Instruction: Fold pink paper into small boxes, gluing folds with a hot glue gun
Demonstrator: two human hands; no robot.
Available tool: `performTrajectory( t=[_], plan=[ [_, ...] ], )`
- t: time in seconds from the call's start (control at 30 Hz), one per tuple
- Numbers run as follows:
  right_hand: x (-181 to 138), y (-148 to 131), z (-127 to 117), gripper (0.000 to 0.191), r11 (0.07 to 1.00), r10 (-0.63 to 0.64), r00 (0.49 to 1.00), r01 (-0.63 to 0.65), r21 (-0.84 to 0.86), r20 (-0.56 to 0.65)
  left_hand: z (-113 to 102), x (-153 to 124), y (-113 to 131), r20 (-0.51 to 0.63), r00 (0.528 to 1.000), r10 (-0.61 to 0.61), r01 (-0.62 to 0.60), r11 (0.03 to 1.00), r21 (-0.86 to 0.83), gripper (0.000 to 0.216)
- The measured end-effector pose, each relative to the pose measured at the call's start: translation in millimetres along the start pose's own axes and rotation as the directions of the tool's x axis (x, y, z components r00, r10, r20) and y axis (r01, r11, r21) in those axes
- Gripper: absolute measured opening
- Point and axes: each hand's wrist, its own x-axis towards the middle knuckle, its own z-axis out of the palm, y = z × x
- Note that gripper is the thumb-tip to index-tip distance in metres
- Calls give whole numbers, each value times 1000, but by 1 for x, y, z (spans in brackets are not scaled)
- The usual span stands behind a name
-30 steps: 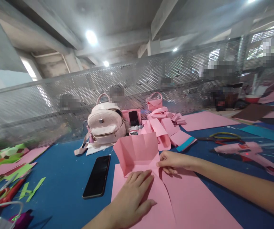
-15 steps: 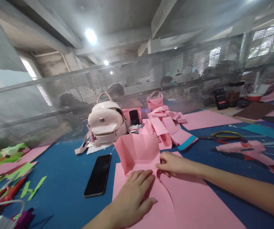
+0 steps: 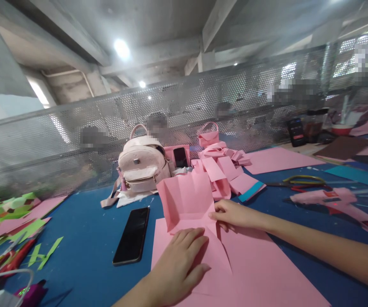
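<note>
Folded pink paper [image 3: 188,198] sits slightly farther from the wearer and to the right than half a second ago, and the tip of its near flap now shows on the flat pink sheet [image 3: 267,268] beneath it. Both hands keep nearly the same places. Taking that folded paper as the clock's centre, with twelve pointing away from the wearer, its creased wall stands upright on the far side. At six o'clock the left hand [image 3: 182,260] lies open, palm down, fingers over the paper's lower part. At three o'clock the right hand [image 3: 230,214] pinches the paper's right edge between thumb and curled fingers.

On the blue table [image 3: 84,230], a dark phone [image 3: 132,236] lies near, at nine o'clock. At eleven stands a pale backpack [image 3: 144,164], and at one a heap of pink paper pieces [image 3: 219,170]. Well apart, towards three, lies a pink glue gun [image 3: 339,200], with yellow-and-red-handled scissors [image 3: 307,181] just beyond it. Green strips [image 3: 51,253] lie at eight o'clock.
</note>
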Motion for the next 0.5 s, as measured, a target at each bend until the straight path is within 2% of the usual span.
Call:
performTrajectory(
  t=[0.17, 0.27, 0.33, 0.4, 0.43, 0.5],
  plan=[
    [1, -1, -7, 27, 991, -52, 999, 51, 125, 9, -7, -2, -4, -138, 990, -6, -2, 999, -54, 45],
    [1, -4, -14, 27, 989, -76, 997, 77, 125, -12, -14, -5, -5, -280, 960, -31, 17, 999, -51, 38],
    [0, -7, -17, 30, 991, -60, 998, 62, 120, -23, -14, -7, 0, -329, 944, -25, 18, 1000, -24, 37],
    [-4, -11, -18, 35, 988, -43, 999, 43, 149, -1, -9, -8, 8, -296, 954, 44, -29, 998, 55, 56],
    [-7, -14, -17, 37, 984, -32, 999, 28, 177, 18, -5, -9, 12, -249, 961, 122, -94, 988, 121, 65],
    [-15, -17, -13, 39, 971, -3, 998, -10, 239, 55, 6, -11, 18, -180, 960, 213, -161, 951, 265, 62]
  ],
)
